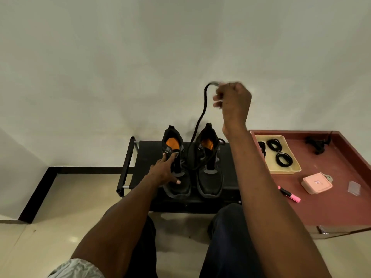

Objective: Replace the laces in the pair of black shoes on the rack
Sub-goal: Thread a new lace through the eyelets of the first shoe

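Note:
Two black shoes with orange insoles stand side by side on a low black rack (144, 155), toes toward me. My left hand (165, 170) rests on the left shoe (178, 183), fingers pressing its tongue. My right hand (232, 101) is raised high above the right shoe (209, 181), fist closed on the end of a black lace (198, 121). The lace hangs down from the fist and runs between the shoes to the eyelets; which shoe it is threaded in is unclear.
To the right is a red-topped low table (331, 205) carrying a yellow tray (289, 169) with several coiled black laces (283, 159), a pink box (317, 184), a pink marker (290, 194) and a black object (318, 144) at the back. A wall stands directly behind the rack.

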`<state>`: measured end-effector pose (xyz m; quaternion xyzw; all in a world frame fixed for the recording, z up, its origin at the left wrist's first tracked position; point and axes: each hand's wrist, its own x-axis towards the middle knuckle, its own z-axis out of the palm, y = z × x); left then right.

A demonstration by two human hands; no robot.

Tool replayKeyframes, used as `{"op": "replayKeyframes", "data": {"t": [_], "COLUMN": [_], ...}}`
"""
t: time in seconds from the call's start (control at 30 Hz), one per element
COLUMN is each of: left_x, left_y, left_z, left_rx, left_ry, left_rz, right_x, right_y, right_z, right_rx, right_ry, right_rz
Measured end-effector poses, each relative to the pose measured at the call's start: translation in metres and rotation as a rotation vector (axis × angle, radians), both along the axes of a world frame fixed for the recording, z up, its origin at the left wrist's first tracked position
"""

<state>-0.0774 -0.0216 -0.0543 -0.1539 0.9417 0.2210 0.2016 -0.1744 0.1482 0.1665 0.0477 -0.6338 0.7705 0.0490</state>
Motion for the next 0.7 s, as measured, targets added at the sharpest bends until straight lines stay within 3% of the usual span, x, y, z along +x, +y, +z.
{"op": "replayKeyframes", "data": {"t": [0.07,0.13,0.3,0.37,0.57,0.7], "left_x": [0.001,0.002,-0.001,-0.001,-0.001,0.002], "left_y": [0.000,0.000,-0.003,-0.004,-0.003,-0.003], "left_z": [-0.001,-0.002,-0.007,-0.009,-0.010,-0.010], "left_rx": [-0.006,-0.006,-0.018,-0.022,-0.023,-0.009], "left_ry": [0.010,0.021,0.025,0.023,0.026,0.046], "left_rz": [-0.001,-0.008,-0.013,-0.013,-0.012,-0.018], "right_x": [0.000,0.006,0.021,0.026,0.025,0.019], "right_y": [0.000,-0.002,-0.023,-0.026,-0.023,-0.025], "right_z": [-0.040,-0.083,-0.175,-0.200,-0.195,-0.134], "right_rx": [0.443,0.787,1.238,1.396,1.382,1.034], "right_ry": [-0.058,0.002,0.034,-0.023,0.129,0.141], "right_rz": [-0.138,-0.127,0.473,0.593,0.342,0.145]}}
